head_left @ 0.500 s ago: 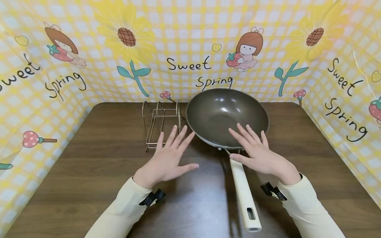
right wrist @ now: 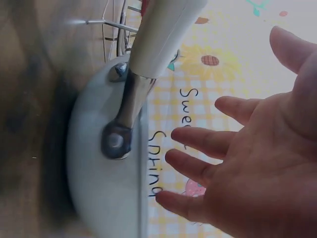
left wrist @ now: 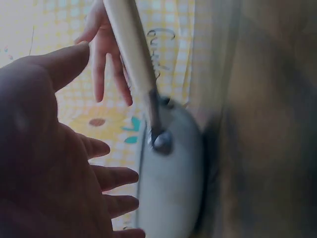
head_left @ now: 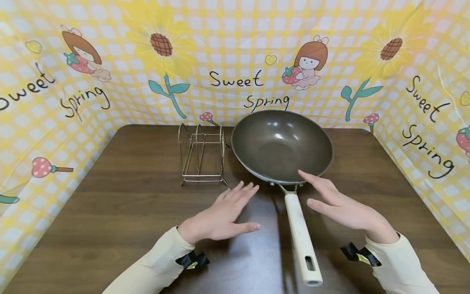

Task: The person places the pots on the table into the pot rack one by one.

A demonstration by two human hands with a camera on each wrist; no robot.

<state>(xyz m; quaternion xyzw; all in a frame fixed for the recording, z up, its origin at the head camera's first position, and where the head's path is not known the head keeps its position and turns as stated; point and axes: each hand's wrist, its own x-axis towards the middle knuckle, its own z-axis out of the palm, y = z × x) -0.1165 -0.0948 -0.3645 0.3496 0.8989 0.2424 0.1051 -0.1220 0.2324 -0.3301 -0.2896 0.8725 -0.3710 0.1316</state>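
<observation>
A deep frying pan point(head_left: 280, 143) with a dark inside stands on the table, its cream handle point(head_left: 302, 241) pointing toward me. To the left of the handle my left hand point(head_left: 224, 216) hovers with straight fingers and the thumb spread, holding nothing. On the other side, my right hand point(head_left: 345, 206) is held out, index fingertip overlapping the pan's near rim in the head view. The right wrist view shows that hand's fingers spread and bare beside the pan's pale outer wall point(right wrist: 106, 183). A thin wire rack point(head_left: 203, 157) stands left of the pan, beyond my left hand.
The brown wooden table point(head_left: 110, 204) reaches back to a yellow checked cloth point(head_left: 227, 41) with printed flowers and figures, which also rises along both sides. The pan's far rim comes close to the back cloth, and the rack sits near its left side.
Both hands have drawn back toward me, the right one also moving to the right, off the pan and handle. My fingers are less fanned out. The view has shifted slightly.
</observation>
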